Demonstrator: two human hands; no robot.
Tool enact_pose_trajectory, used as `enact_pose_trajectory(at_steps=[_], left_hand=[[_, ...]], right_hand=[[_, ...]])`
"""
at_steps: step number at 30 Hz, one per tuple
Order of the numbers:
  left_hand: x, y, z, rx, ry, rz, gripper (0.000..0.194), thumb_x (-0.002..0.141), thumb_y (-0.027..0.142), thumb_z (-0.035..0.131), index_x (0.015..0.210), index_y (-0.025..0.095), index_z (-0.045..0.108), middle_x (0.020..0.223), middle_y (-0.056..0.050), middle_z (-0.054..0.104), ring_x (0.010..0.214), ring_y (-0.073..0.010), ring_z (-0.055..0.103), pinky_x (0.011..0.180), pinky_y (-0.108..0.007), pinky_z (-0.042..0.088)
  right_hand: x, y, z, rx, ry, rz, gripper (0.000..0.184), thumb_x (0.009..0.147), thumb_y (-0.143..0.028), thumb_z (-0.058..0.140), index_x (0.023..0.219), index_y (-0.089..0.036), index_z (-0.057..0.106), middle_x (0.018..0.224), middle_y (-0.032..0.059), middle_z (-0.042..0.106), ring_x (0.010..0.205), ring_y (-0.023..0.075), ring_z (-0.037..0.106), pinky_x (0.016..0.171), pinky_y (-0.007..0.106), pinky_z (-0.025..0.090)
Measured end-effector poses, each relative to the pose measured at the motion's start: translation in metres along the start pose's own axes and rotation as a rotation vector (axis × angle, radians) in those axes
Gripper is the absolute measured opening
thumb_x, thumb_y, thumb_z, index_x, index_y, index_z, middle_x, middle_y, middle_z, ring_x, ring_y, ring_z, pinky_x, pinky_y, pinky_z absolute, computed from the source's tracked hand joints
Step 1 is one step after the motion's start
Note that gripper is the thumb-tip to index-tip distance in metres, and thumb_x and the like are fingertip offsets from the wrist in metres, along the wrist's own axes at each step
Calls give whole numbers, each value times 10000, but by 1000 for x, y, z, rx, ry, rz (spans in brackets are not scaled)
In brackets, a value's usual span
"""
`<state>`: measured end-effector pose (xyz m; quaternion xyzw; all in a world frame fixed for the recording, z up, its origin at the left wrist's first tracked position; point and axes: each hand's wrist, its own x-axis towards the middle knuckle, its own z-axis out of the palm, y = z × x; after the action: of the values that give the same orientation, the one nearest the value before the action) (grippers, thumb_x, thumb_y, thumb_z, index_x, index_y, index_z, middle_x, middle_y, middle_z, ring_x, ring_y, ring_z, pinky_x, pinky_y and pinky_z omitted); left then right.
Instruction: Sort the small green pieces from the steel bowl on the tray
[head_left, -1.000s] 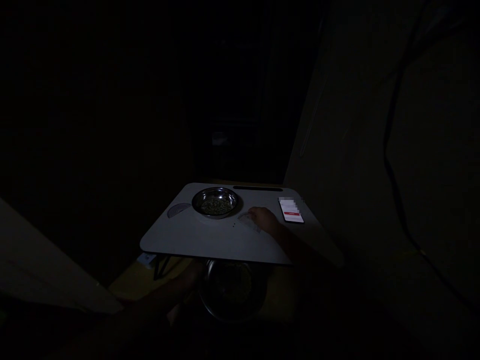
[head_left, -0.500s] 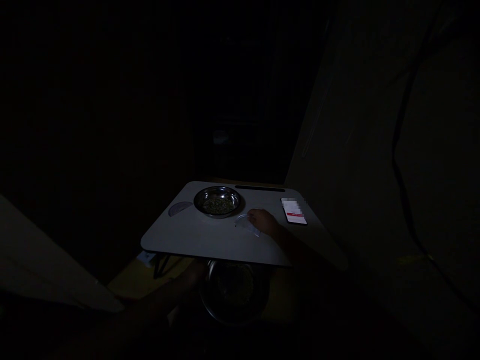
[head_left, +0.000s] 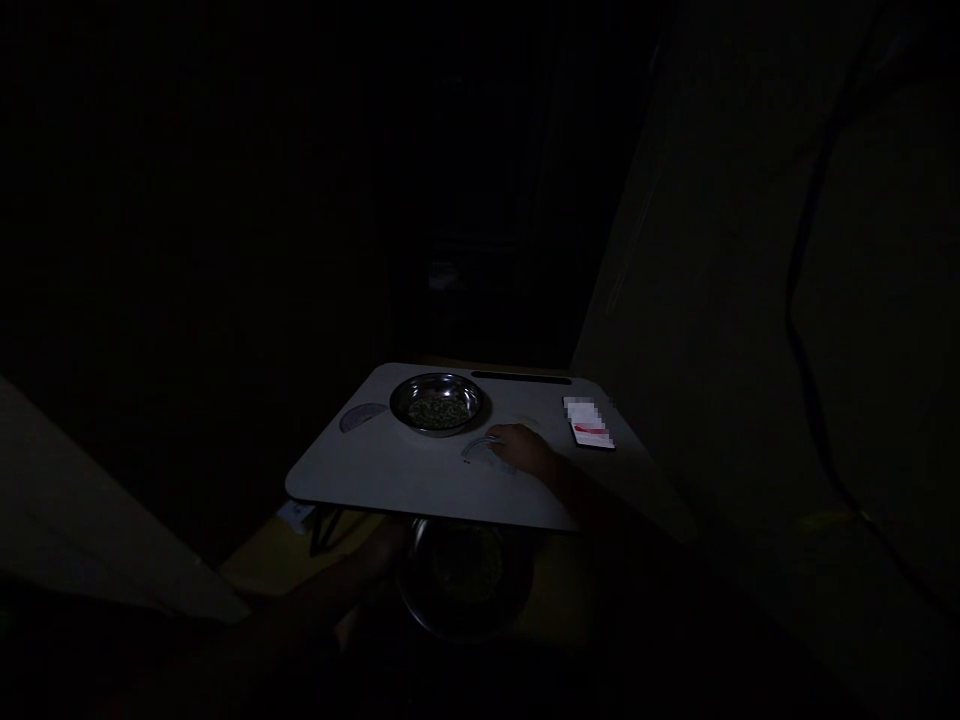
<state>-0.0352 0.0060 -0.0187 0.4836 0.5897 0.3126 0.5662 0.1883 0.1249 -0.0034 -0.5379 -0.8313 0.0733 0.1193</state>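
Note:
In the dim light, my right hand (head_left: 521, 447) rests low over the white folding table (head_left: 405, 480), fingers closed. A pale, curved, see-through piece (head_left: 478, 443) shows at its fingertips; I cannot make out its kind. My left hand (head_left: 384, 548), very dark, is at the left rim of a large steel bowl (head_left: 420, 618) below the table's front edge, seemingly gripping it. Some greenish stuff shows faintly inside that bowl. Behind my right hand, on the tabletop, stands a smaller steel bowl (head_left: 399, 418) with chopped green pieces (head_left: 439, 411) in it.
A phone (head_left: 590, 424) with a lit screen lies at the table's right side. At the left is a half-round protractor shape (head_left: 363, 417). A dark slot (head_left: 521, 377) runs along the back edge. A wall with a cable (head_left: 801, 345) stands at the right.
My right hand has moved slightly left and lower over the pale curved piece, which now shows less. My left hand and the lower bowl have barely shifted.

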Motion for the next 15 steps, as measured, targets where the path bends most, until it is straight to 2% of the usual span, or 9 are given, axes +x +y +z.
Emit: enact_pose_trajectory(at_steps=[4,15], left_hand=[[3,-4,0,9,57,36,54,575,192,447,593,146,468,486,13,473,493,-112,454,492,-222,354],[1,0,3,7,35,-9,147,584,277,467,512,150,444,445,19,442,416,-84,403,419,-196,290]], right_hand=[[-4,-4,0,5,13,-64,240,748,-274,407,918,-213,565,946,28,591,857,144,524,718,215,348],[-17,-20,-6,-29,-49,-145,269,757,-282,407,982,-227,545,970,26,585,861,142,520,727,228,349]])
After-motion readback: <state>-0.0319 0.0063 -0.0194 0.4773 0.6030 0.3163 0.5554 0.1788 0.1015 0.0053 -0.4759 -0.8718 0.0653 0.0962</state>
